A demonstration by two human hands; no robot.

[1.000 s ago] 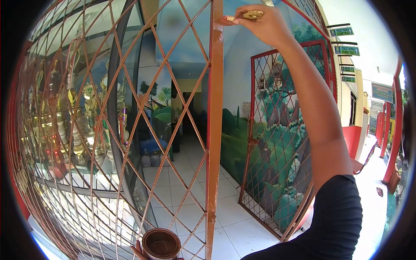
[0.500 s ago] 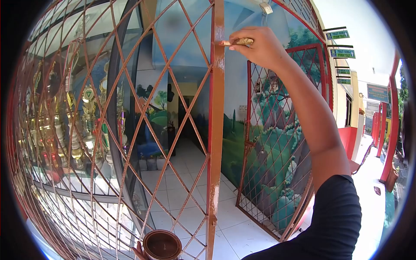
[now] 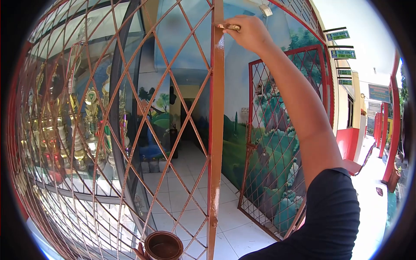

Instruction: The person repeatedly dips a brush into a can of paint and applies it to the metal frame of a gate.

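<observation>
My right hand (image 3: 248,32) is raised near the top of the view, fingers closed round the handle of a paintbrush (image 3: 234,27). The brush tip meets the upright metal post (image 3: 216,108) of a lattice gate; the post has a brown face with shiny wet-looking patches and a red side. Low in the view, my left hand (image 3: 139,251) holds a round paint can (image 3: 164,246) with brown paint inside, close to the gate's bars. Only a few left fingers show at the can's side.
Diamond lattice bars (image 3: 143,108) spread across the left, with trophies (image 3: 91,117) behind glass. A second lattice gate (image 3: 277,143) with a red frame stands swung inward before a painted mural. White floor tiles (image 3: 190,190) lie beyond. Signs (image 3: 342,54) hang along a corridor at right.
My right hand has moved up the post with the paintbrush, slightly to the left. The paint can stays at almost the same place in my left hand.
</observation>
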